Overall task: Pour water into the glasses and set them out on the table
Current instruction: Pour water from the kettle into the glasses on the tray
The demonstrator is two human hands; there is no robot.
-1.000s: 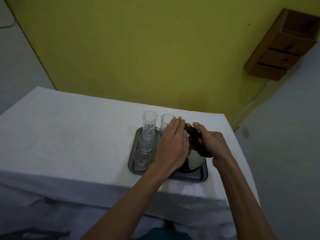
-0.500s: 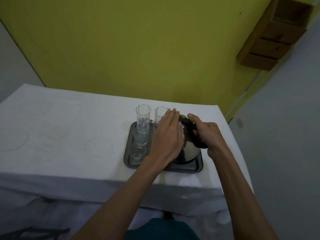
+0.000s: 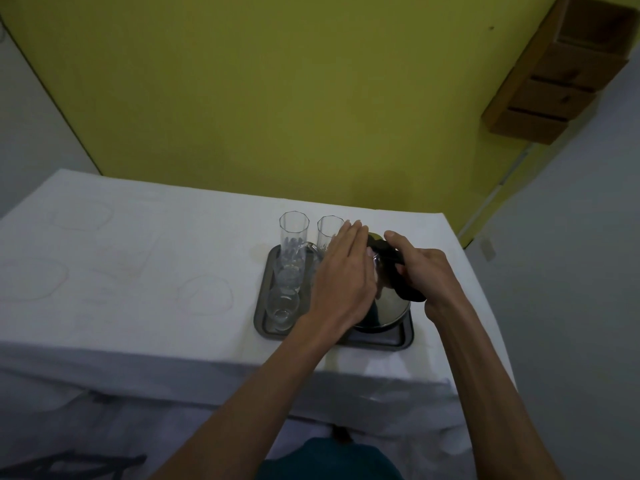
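A dark metal tray [image 3: 262,317] sits near the right end of the white table. On it stand tall clear glasses: one at the back left [image 3: 293,233], one at the back [image 3: 325,230] partly behind my fingers, and one at the front left [image 3: 284,308]. A shiny steel jug [image 3: 389,308] with a black handle [image 3: 407,292] fills the tray's right side. My right hand [image 3: 420,268] grips the black handle. My left hand [image 3: 343,278] lies flat with straight fingers against the jug's left side.
The table [image 3: 138,265] is covered with a white cloth that hangs over the near edge. A yellow wall stands behind it. A wooden shelf unit [image 3: 568,74] hangs on the wall at the upper right. Grey floor lies to the right.
The hands keep the same hold on the jug. Only the view has shifted a little.
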